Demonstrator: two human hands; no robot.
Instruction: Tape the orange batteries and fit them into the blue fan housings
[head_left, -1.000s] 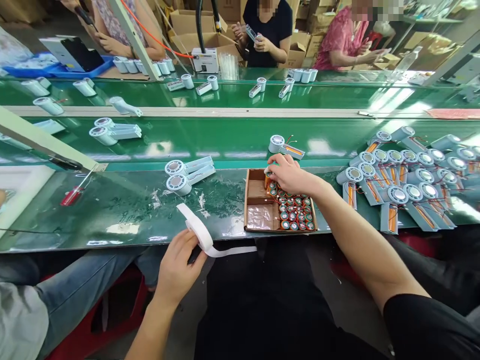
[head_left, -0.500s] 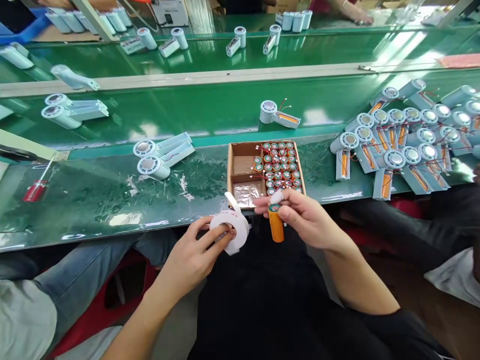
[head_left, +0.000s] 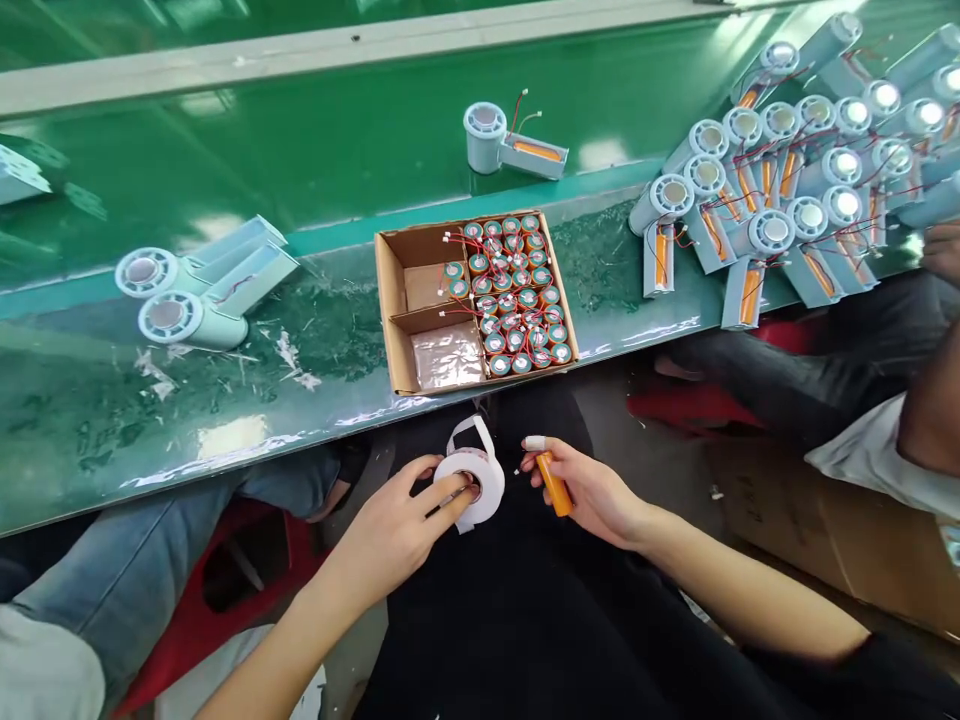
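Observation:
A roll of white tape (head_left: pixel 491 487) is in my left hand (head_left: pixel 394 520), with fingers pushed into its core and a loose strip looping up from the top. To the right, my right hand (head_left: pixel 600 495) grips an orange cylindrical battery (head_left: pixel 555 486) between thumb and fingers. One finger of that hand wears a white wrap at its tip. Both hands are above my lap, in front of the bench edge. Just beyond them on the bench is a cardboard box (head_left: pixel 385 320), its right part packed with several orange batteries (head_left: pixel 517 300) with green tops and red wires.
Two light blue housings (head_left: pixel 187 310) lie on the bench at left, near white scraps (head_left: pixel 289 360). Another housing (head_left: pixel 486 140) stands behind the box. Many more with orange batteries crowd the right (head_left: pixel 772 232). People sit close on both sides; a red stool (head_left: pixel 281 570) is at lower left.
The view has tilted down and shifted. My right hand has drawn away from the box edge, and the battery has tilted in it. The tape's loose strip now bends into a loop.

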